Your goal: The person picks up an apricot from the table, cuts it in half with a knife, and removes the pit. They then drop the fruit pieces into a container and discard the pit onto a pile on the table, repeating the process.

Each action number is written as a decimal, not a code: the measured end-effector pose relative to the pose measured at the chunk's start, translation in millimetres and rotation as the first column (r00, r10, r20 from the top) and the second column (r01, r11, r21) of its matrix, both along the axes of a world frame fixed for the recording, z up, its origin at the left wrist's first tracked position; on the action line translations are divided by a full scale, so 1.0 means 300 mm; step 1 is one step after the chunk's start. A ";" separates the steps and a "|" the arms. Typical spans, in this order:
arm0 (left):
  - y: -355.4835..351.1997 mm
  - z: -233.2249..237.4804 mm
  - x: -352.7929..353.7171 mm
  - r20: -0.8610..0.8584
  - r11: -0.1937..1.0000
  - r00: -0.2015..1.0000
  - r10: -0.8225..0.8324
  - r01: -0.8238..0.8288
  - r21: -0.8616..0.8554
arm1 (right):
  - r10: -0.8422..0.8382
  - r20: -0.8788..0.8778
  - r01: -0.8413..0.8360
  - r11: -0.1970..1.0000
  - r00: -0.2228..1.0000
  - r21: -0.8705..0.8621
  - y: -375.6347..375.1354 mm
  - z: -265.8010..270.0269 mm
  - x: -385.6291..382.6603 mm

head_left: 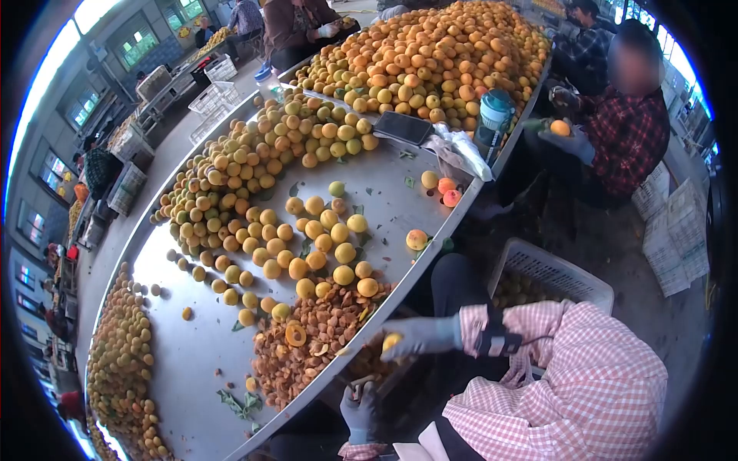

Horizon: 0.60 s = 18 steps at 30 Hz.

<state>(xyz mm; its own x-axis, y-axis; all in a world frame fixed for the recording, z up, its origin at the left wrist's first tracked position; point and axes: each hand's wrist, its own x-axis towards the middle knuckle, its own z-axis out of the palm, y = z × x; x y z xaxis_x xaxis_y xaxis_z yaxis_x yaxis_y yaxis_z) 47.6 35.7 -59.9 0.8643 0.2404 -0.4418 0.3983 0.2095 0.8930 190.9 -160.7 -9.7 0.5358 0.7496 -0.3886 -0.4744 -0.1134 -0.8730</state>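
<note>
Apricot (391, 342) sits pinched at the fingertips of the right hand (424, 338), the grip of the left hand (360, 416) unclear.

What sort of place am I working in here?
Probably a fruit-processing workshop: a large metal table carries heaped yellow-orange fruit and a pile of brown, pit-like pieces, a gloved co-worker sits beside it, and crates stand nearby.

Right hand (415, 339): grey glove
Left hand (359, 415): grey glove
Sleeves (534, 317): pink-and-white check
Right wrist: boxy black device (500, 343), thin cable (538, 338)
</note>
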 end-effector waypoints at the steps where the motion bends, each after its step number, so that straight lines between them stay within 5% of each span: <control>1: -0.004 0.011 -0.002 0.067 0.912 0.987 -0.145 0.107 0.396 | -0.060 0.000 0.060 0.997 0.998 0.047 0.032 -0.020 -0.068; 2: -0.006 0.020 -0.006 0.071 0.663 0.951 -0.301 0.156 0.733 | -0.059 0.105 0.058 0.998 0.993 0.013 0.058 -0.034 -0.118; 3: -0.010 0.029 -0.011 0.076 0.658 0.950 -0.302 0.150 0.738 | -0.056 0.213 0.062 0.998 0.975 -0.021 0.077 -0.045 -0.156; 5: -0.023 0.068 -0.027 -0.110 0.411 0.881 -0.460 0.321 0.853 | -0.006 0.294 0.030 0.997 0.956 -0.077 0.083 -0.006 -0.217; 8: -0.038 0.179 -0.057 -0.173 0.414 0.823 -0.542 0.440 0.797 | -0.024 0.394 0.058 0.996 0.919 -0.074 0.069 -0.052 -0.246; 9: -0.037 0.189 -0.067 -0.210 0.410 0.776 -0.595 0.518 0.751 | -0.055 0.252 0.055 0.998 0.966 0.009 0.061 -0.062 -0.242; 10: -0.034 0.139 -0.088 0.016 0.682 0.804 -0.595 0.494 0.539 | -0.070 0.103 0.061 0.994 0.992 0.092 0.057 -0.067 -0.238; 11: -0.024 0.103 -0.120 0.021 0.682 0.804 -0.594 0.490 0.542 | -0.069 0.109 0.059 0.994 0.992 0.093 0.050 -0.065 -0.224; 12: -0.025 0.102 -0.135 -0.014 0.886 0.888 -0.459 0.459 0.065 | 0.029 0.074 -0.035 0.996 0.997 0.083 0.042 -0.055 -0.205; 13: -0.030 0.100 -0.146 -0.122 0.867 0.930 -0.347 0.269 -0.419 | 0.125 0.036 -0.128 0.989 0.991 0.075 0.035 -0.049 -0.194; 14: -0.045 0.094 -0.159 -0.118 0.917 0.969 -0.219 0.163 -0.363 | 0.075 0.172 -0.097 0.988 0.982 0.120 0.027 -0.052 -0.195; 18: -0.027 0.211 -0.120 0.013 0.956 0.998 -0.069 0.070 -0.283 | -0.117 -0.078 0.126 0.985 0.990 0.121 -0.037 0.080 -0.135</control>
<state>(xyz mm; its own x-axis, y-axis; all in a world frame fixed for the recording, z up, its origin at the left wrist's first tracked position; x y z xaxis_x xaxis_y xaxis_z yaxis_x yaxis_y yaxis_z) 11.4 27.8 3.5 0.8757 0.0446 -0.4808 0.4187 0.4258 0.8021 150.5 -171.7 14.4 0.6009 0.7256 -0.3353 -0.5384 0.0574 -0.8407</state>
